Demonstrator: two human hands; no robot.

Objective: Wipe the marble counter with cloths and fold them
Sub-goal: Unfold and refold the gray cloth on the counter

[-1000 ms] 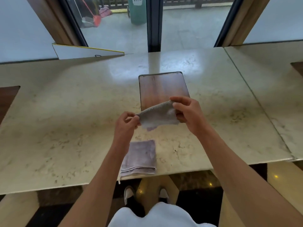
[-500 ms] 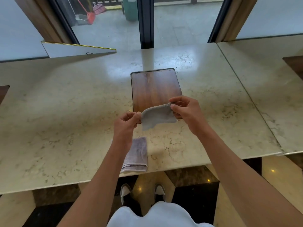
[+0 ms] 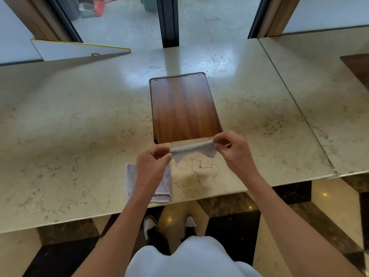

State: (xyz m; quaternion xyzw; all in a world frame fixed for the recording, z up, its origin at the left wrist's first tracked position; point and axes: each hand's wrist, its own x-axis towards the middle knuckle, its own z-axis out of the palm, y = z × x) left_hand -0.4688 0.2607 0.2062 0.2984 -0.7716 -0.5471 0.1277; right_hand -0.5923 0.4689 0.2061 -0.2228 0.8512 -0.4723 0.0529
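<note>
A small grey cloth (image 3: 192,149) is stretched taut between my two hands, just above the marble counter (image 3: 79,136). My left hand (image 3: 152,166) pinches its left end and my right hand (image 3: 232,148) pinches its right end. The cloth shows mostly as a narrow edge with a little fabric hanging below it. A second, folded pale purple cloth (image 3: 129,176) lies flat on the counter near the front edge, partly hidden under my left hand and wrist.
A dark wooden inset panel (image 3: 184,106) sits in the counter just beyond my hands. Another wooden panel (image 3: 357,66) is at the far right. A seam (image 3: 295,104) divides the counter slabs. A white board (image 3: 79,50) leans at back left.
My hands have lowered the grey cloth closer to the counter and pulled it taut, so it now appears as a thin strip instead of a draped sheet.
</note>
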